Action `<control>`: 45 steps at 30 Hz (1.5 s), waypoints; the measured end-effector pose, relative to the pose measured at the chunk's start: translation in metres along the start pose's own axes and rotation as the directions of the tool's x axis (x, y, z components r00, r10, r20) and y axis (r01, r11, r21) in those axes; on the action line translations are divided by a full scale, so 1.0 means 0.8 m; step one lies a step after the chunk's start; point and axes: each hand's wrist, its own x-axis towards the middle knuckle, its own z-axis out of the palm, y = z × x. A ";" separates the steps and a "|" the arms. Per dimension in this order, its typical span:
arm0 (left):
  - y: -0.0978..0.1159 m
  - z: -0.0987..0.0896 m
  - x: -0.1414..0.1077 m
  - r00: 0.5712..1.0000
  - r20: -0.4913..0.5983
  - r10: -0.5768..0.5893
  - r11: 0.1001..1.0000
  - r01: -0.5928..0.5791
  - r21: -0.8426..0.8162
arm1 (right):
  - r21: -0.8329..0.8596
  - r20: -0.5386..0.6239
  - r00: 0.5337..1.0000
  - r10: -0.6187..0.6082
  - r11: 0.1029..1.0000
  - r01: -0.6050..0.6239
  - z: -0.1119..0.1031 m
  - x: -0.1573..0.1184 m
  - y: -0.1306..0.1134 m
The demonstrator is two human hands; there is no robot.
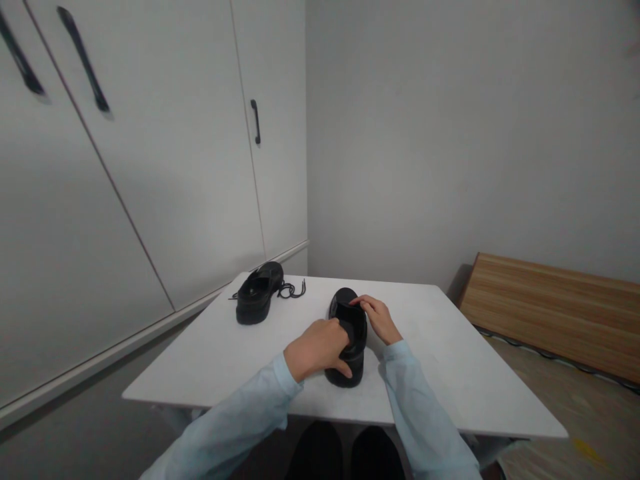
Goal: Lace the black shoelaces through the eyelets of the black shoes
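Note:
A black shoe (354, 363) stands on the white table (430, 373), its toe pointing away from me and its heel near the front edge. My left hand (320, 347) is on its left side, with the fingers curled into the opening and the thumb by the heel. At the shoe's upper right, my right hand (377, 317) has its fingertips closed on the edge around the tongue. A second black shoe (254, 308) sits at the table's back left, its laces spread loosely to the right.
White cabinets (190, 167) with dark handles rise along the left. A grey wall (450, 147) is behind the table. Leaning low at the right is a wooden panel (550, 310). My knees show below the front edge.

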 end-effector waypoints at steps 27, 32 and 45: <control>-0.019 -0.006 0.024 0.953 0.254 0.163 0.982 -0.131 -0.135 | 0.009 0.002 1.000 -0.019 1.000 0.019 0.000 0.000 0.001; -0.023 -0.002 0.026 0.955 0.216 0.202 0.966 -0.158 -0.207 | 0.010 0.023 0.999 -0.037 0.999 0.036 0.001 -0.001 -0.001; -0.102 -0.046 0.023 0.992 0.110 0.053 0.576 0.060 -0.815 | -0.046 0.112 0.978 -0.175 0.982 0.181 0.004 -0.002 -0.007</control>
